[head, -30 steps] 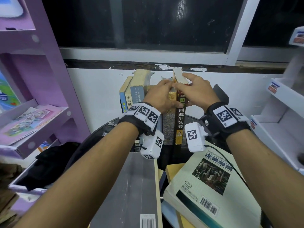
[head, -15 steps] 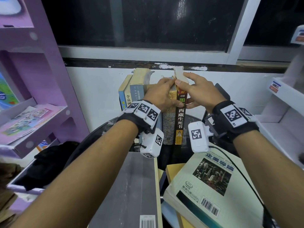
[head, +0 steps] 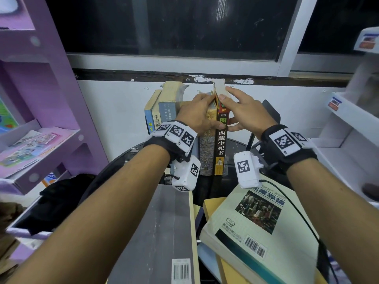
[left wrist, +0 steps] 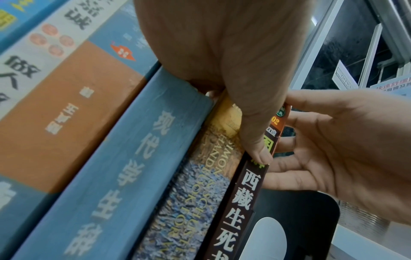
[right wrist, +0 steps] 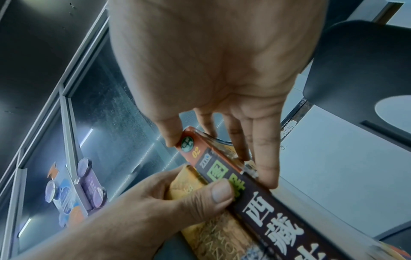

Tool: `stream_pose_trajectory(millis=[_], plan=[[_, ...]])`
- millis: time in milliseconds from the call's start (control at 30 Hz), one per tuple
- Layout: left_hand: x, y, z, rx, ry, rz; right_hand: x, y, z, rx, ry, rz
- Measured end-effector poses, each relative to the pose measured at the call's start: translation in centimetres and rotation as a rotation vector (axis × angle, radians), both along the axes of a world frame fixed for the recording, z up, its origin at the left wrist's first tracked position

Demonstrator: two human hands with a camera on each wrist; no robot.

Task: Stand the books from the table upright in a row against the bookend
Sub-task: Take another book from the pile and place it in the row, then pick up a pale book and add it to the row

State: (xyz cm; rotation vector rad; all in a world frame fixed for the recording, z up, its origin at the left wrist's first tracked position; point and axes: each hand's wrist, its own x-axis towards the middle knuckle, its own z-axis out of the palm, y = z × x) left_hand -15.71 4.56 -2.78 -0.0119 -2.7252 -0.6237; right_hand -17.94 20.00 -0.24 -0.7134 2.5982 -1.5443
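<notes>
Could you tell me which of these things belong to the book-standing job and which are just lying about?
Job:
dark-spined book, gripped by left hand and right hand
standing row
black bookend
flat green book
flat grey book

Lying about:
purple shelf
white rack

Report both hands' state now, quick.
Left hand: grips the tops of the standing books.
Right hand: holds the dark-spined book between thumb and fingers.
</notes>
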Motion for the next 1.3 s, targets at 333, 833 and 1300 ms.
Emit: stream_pose_trajectory(millis=[333, 833, 1300], plan=[[0.8, 0.6, 0.1, -0.020, 0.037, 0.025, 0.4, 0.9, -0.1, 0.009, -0.008, 0.047], [5.3, 1.7, 0.3, -0.014, 0.013, 0.007, 3.1, 2.4, 0.7, 0.127, 0.008, 0.060], [10.6, 5.0, 0.0, 0.013, 0.000, 0.026, 8.0, 6.4, 0.1, 0.316, -0.004, 0.046]])
